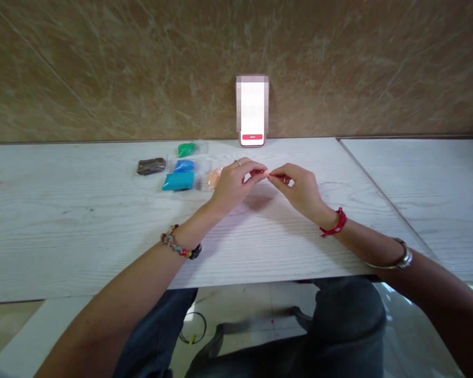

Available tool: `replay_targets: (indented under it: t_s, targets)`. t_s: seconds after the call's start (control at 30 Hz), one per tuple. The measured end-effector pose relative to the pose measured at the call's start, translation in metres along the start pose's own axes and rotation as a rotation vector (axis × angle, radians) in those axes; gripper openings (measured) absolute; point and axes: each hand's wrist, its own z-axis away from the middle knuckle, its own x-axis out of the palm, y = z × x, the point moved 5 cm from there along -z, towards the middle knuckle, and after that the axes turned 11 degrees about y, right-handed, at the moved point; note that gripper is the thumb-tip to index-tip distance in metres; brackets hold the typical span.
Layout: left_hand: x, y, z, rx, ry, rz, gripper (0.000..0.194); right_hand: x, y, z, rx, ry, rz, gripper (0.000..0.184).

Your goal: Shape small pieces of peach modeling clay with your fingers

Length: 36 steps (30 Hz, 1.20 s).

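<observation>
My left hand (233, 182) and my right hand (300, 190) meet above the white table, fingertips close together. Between them is a tiny piece of peach-coloured clay (266, 174), pinched from both sides and mostly covered by the fingers. A clear packet of peach clay (213, 179) lies just left of my left hand, which partly hides it. Farther left are packets of teal clay (178, 181), blue clay (184, 166), green clay (186, 150) and brown clay (151, 166).
A phone (253, 113) with a lit screen leans upright against the brown marbled wall (142, 68) behind my hands. The white wood-grain table (102, 236) has a seam on the right. Its front edge runs above my legs; a thin cable loop (193, 328) lies on the floor.
</observation>
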Motion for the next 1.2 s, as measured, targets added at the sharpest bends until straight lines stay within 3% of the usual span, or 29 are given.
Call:
replay_targets:
  t_s: [0.3,0.43,0.63,0.9,1.2]
  targets:
    - [-0.001,0.001,-0.001,-0.014,0.019,0.003,0.007,-0.001,-0.002,0.0,-0.008,0.001,0.012,0.015]
    - [-0.001,0.0,-0.001,-0.007,0.042,0.001,0.006,-0.002,0.0,0.001,-0.005,0.012,-0.002,0.025]
    - [0.0,-0.002,-0.001,-0.011,0.03,-0.022,0.006,-0.004,-0.004,0.001,-0.076,0.034,0.112,0.005]
    - [0.0,-0.003,-0.001,-0.013,0.017,0.002,0.008,-0.005,-0.01,0.001,-0.126,0.04,0.103,0.015]
    - [0.0,-0.002,-0.002,0.0,0.027,0.015,0.005,-0.006,-0.01,0.001,-0.129,0.042,0.123,0.007]
